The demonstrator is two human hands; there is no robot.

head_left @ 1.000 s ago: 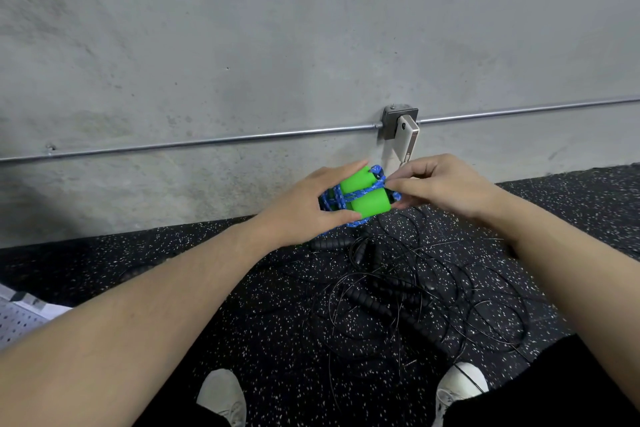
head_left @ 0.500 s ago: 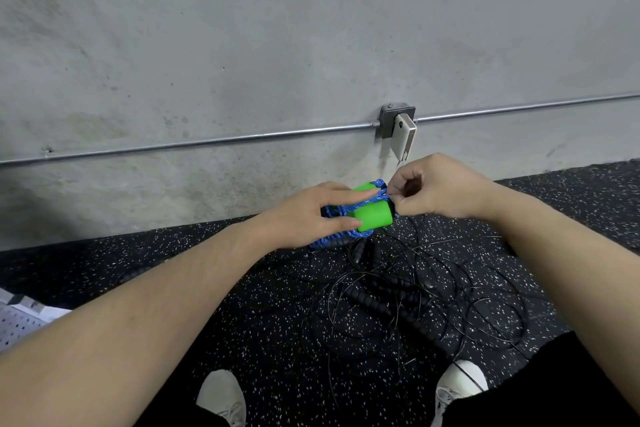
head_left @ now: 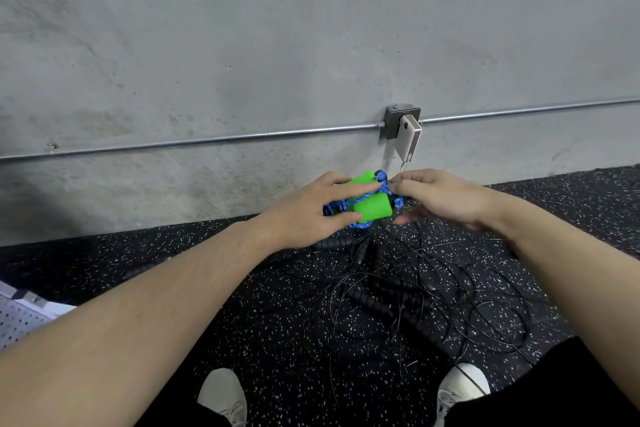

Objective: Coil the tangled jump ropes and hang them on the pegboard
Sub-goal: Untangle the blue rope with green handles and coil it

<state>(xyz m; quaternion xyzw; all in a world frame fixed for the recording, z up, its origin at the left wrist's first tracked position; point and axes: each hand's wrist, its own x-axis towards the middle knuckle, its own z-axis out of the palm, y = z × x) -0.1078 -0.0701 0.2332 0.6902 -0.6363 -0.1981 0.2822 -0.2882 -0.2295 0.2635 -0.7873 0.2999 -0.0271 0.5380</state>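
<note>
A blue braided jump rope (head_left: 337,208) is wound around its two green foam handles (head_left: 372,208), held in the air in front of the wall. My left hand (head_left: 311,208) grips this bundle from the left, index finger across the top handle and thumb below. My right hand (head_left: 440,198) pinches the blue rope's end at the bundle's upper right corner. Below them, black jump ropes (head_left: 398,295) with ribbed black handles lie tangled on the floor. A corner of the white pegboard (head_left: 17,319) shows at the left edge.
The grey concrete wall carries a metal conduit (head_left: 207,140) and a junction box with a white device (head_left: 408,139) hanging from it. The floor is black speckled rubber. My two white shoes (head_left: 223,395) stand at the bottom, close to the tangle.
My right hand has shifted its pinch on the blue rope end at the bundle's top right and its lower fingers have spread. The left hand's index finger now lies over the upper handle.
</note>
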